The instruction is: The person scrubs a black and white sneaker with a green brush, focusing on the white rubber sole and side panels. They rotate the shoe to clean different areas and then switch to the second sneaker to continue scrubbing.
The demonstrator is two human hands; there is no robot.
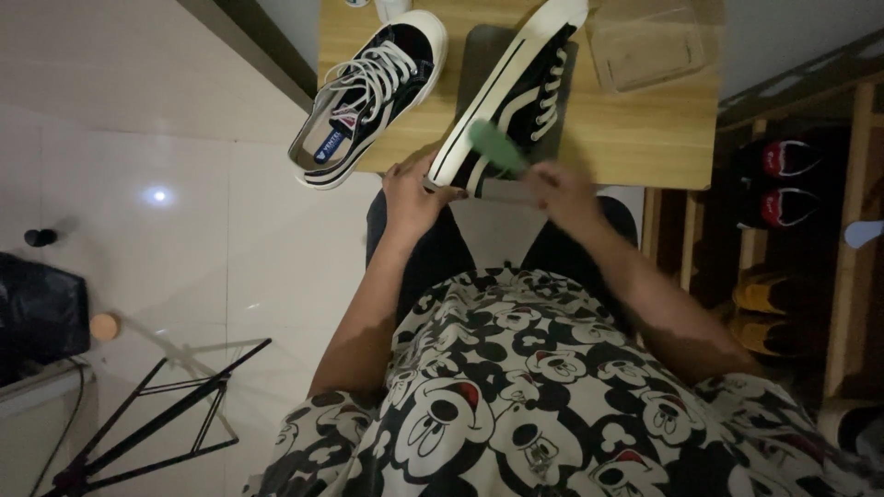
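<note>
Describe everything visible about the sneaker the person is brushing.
The sneaker is black, apparently canvas, with a white side stripe, white laces and a thick white rubber sole. It lies tipped on its side on a dark mat on the wooden table, toe pointing away, heel at the near edge. The left hand steadies the heel; the right hand, blurred, holds a green brush against its side.

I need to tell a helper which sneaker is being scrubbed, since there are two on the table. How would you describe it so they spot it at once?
Look at the small wooden table. Two black sneakers with white soles lie on it; take the right-hand sneaker, lying on its side on a dark mat. Unlike the upright sneaker, its heel is gripped by the left hand while the right hand works a green brush against it.
</note>
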